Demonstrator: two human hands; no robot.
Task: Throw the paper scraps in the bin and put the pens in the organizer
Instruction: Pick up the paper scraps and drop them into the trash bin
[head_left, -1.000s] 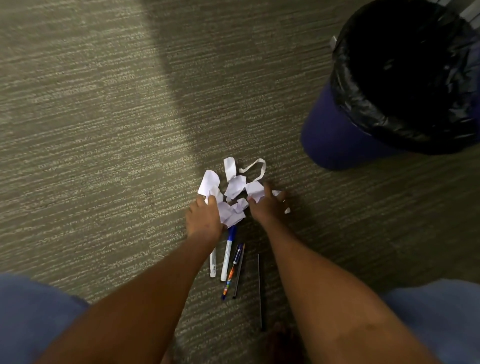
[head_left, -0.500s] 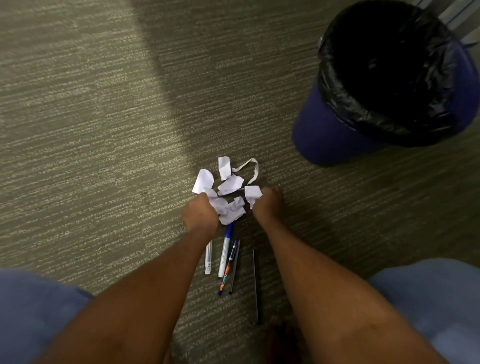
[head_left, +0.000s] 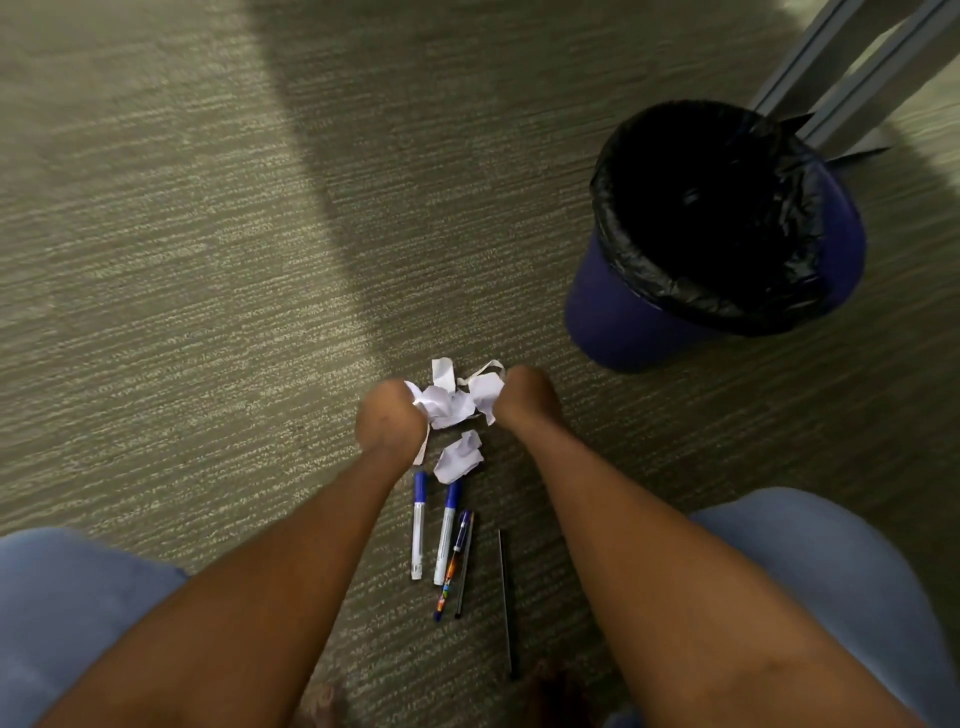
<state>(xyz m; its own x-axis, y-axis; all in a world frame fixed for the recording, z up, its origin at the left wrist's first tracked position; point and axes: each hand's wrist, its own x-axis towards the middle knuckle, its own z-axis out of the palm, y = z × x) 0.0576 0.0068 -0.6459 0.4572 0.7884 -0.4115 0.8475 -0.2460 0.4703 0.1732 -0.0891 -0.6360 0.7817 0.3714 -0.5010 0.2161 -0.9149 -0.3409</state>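
**Scraps gathered, bin not yet fed**

While most of the paper scraps (head_left: 451, 402) sat bunched between both hands above the carpet (head_left: 182, 291), one crumpled piece (head_left: 458, 458) lay loose just below them, so nothing had reached the bin (head_left: 613, 317) off to the right. Five pens (head_left: 447, 535) lay untouched nearer the knees; no organizer showed. Left hand (head_left: 387, 418) and right hand (head_left: 524, 397) were curled shut, pressing the wad from either side.

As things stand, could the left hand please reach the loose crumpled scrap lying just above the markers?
Probably yes. The loose crumpled scrap lies on open carpet beside the left hand, with nothing over it. But that hand and the right hand are closed on the gathered paper scraps, so grabbing it might spill some.
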